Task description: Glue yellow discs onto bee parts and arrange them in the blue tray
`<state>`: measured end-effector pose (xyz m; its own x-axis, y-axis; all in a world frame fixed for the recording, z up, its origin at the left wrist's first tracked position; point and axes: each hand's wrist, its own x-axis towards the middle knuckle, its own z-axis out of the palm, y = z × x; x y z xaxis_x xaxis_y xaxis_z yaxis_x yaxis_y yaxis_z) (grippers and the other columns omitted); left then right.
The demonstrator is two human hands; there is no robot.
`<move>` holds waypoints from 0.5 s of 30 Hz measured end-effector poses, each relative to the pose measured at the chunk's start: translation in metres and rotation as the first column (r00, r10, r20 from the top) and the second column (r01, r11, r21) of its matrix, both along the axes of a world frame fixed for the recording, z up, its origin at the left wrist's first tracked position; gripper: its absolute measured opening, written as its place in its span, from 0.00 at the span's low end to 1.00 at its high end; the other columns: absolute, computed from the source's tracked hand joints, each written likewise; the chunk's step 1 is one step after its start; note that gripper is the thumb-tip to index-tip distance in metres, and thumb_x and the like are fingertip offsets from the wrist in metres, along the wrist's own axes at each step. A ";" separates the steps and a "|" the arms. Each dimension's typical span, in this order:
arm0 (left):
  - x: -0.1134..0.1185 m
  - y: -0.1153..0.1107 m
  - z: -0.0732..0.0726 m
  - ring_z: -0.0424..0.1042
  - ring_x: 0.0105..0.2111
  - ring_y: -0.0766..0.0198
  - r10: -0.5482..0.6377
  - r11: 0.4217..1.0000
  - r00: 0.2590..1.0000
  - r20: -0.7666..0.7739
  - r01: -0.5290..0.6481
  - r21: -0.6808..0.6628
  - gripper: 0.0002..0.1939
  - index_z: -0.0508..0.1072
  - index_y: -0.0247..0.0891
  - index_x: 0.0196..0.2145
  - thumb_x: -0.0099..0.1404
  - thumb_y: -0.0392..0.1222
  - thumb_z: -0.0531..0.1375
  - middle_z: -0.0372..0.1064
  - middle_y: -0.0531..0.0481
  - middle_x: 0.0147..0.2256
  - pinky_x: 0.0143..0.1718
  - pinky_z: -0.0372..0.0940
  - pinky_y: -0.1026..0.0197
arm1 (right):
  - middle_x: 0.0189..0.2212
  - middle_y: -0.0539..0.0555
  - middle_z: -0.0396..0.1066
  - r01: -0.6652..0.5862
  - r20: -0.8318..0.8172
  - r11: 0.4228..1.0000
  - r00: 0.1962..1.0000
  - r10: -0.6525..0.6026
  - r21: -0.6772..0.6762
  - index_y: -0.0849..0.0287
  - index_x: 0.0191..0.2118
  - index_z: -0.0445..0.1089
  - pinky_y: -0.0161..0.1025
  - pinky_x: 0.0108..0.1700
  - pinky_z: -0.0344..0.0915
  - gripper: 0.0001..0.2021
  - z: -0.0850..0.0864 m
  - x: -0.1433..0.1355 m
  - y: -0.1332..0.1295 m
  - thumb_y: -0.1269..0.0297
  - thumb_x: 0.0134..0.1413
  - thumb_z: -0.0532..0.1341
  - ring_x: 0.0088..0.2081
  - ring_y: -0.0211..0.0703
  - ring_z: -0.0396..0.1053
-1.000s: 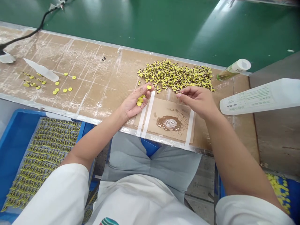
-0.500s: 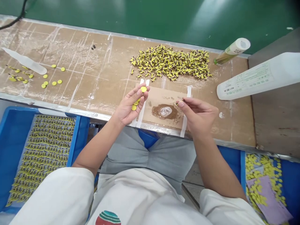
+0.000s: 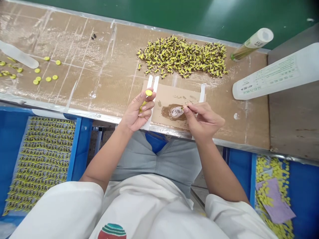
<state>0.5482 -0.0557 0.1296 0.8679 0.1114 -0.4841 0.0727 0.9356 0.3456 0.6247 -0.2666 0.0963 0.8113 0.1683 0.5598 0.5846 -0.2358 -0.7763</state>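
Note:
Between thumb and forefinger, my left hand (image 3: 139, 111) pinches a yellow disc (image 3: 149, 93); more yellow discs (image 3: 143, 105) rest in its curled fingers. My right hand (image 3: 205, 121) is closed on a tiny figure, mostly hidden by the fingertips, at the right edge of a clear glossy blob (image 3: 176, 112). That blob sits in a dark wet stain on a cardboard piece (image 3: 169, 93) fixed with white tape. Behind both hands lies a heap of small yellow-and-black figures (image 3: 184, 58).
At right, a large white bottle (image 3: 274, 74) leans near a smaller tube-like bottle (image 3: 253, 43). Loose yellow discs (image 3: 48, 79) lie at left by a white spatula-like strip (image 3: 20, 54). Blue bins hold rows of assembled pieces (image 3: 42, 162) at lower left and yellow discs (image 3: 271, 166) at lower right.
My right hand has moved left, bringing the tiny figure from the right of the clear blob to its edge. My left hand still holds the discs. The view has shifted slightly.

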 end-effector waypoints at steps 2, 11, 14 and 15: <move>0.000 0.000 0.000 0.59 0.20 0.80 0.004 1.000 1.000 0.000 -0.004 -0.005 0.12 0.78 0.46 0.50 0.74 0.42 0.57 0.79 0.50 0.43 0.14 0.51 0.79 | 0.31 0.52 0.77 -0.027 0.026 1.000 0.999 0.027 0.015 0.52 0.38 0.80 0.47 0.38 0.74 0.08 0.000 0.000 0.000 0.56 0.55 0.71 0.33 0.46 0.74; -0.002 -0.002 0.002 0.66 0.23 0.81 0.004 0.999 0.998 0.065 -0.002 -0.035 0.11 0.78 0.42 0.48 0.74 0.36 0.56 0.78 0.50 0.40 0.18 0.55 0.82 | 0.31 0.52 0.77 0.007 0.046 0.997 0.999 -0.004 -0.073 0.51 0.38 0.80 0.48 0.39 0.76 0.08 -0.001 -0.001 -0.001 0.54 0.57 0.69 0.32 0.47 0.75; -0.001 -0.003 0.005 0.72 0.27 0.80 0.022 0.999 0.999 0.041 -0.020 -0.046 0.15 0.76 0.44 0.53 0.74 0.34 0.55 0.77 0.49 0.41 0.22 0.61 0.82 | 0.32 0.51 0.77 0.013 0.103 0.998 0.995 -0.005 -0.068 0.51 0.40 0.79 0.48 0.40 0.75 0.07 0.001 0.000 -0.004 0.56 0.58 0.69 0.34 0.46 0.75; -0.001 -0.003 0.006 0.73 0.28 0.79 0.028 0.999 0.999 0.026 -0.027 -0.045 0.16 0.75 0.45 0.55 0.74 0.34 0.55 0.77 0.49 0.43 0.23 0.62 0.82 | 0.33 0.52 0.77 0.020 0.120 0.995 0.993 -0.008 -0.097 0.51 0.41 0.79 0.48 0.41 0.75 0.07 0.002 0.000 -0.005 0.56 0.59 0.68 0.35 0.46 0.75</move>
